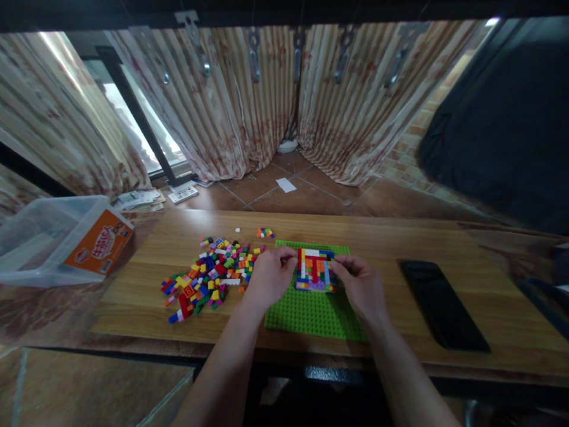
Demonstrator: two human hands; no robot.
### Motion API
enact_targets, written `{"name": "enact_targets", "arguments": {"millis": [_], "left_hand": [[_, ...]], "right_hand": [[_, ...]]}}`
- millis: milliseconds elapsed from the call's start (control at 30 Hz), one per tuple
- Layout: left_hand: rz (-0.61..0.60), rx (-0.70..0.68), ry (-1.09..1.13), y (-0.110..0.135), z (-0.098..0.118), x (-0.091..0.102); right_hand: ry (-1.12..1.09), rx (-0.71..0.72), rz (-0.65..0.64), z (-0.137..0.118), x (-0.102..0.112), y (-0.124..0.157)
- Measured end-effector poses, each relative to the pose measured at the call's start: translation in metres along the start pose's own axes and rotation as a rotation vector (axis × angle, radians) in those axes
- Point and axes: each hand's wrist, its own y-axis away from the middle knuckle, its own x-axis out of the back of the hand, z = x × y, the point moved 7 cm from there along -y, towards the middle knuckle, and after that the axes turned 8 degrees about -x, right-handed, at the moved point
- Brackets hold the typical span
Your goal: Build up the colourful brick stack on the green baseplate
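Observation:
A rectangular build of many-coloured toy bricks [314,270] sits on the green studded baseplate [306,317], toward its upper part. Red bricks run through its middle and along its left edge. At that left edge, my left hand [273,274] is closed, thumb and forefinger pinching the side. My right hand [362,287] grips the opposite edge near the upper right corner, its fingers curled. The build lies between both hands; the exact contact under the fingertips is too small to make out.
Left of the baseplate spreads a pile of loose bricks [217,264], with a small joined cluster [265,232] behind it. A black phone-like slab [442,305] lies on the wooden table [146,261] at right. A clear plastic bin [53,237] stands beyond the left edge.

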Motion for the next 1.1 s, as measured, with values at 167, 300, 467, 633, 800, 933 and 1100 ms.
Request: {"name": "enact_targets", "arguments": {"millis": [167, 300, 467, 633, 800, 933, 1100], "left_hand": [[-0.017, 0.014, 0.011, 0.001, 0.000, -0.004], [-0.002, 0.026, -0.002, 0.002, 0.000, -0.005], [-0.003, 0.032, -0.011, 0.002, 0.000, -0.007], [0.025, 0.061, -0.114, 0.002, -0.004, 0.007], [0.127, 0.171, -0.395, 0.003, -0.020, 0.042], [0.165, 0.197, -0.583, 0.004, -0.030, 0.056], [0.078, 0.233, -0.692, 0.003, -0.035, 0.050]], "right_hand": [[-0.009, 0.010, -0.005, 0.001, 0.000, -0.002], [0.017, 0.015, -0.014, 0.002, 0.001, -0.003], [0.059, 0.043, -0.016, 0.002, 0.001, -0.004], [0.058, 0.026, -0.016, 0.005, 0.004, -0.004], [0.019, -0.025, -0.019, 0.007, 0.008, -0.004], [-0.046, -0.027, 0.011, 0.005, 0.009, -0.004], [-0.064, -0.027, 0.032, 0.004, 0.009, -0.003]]}}
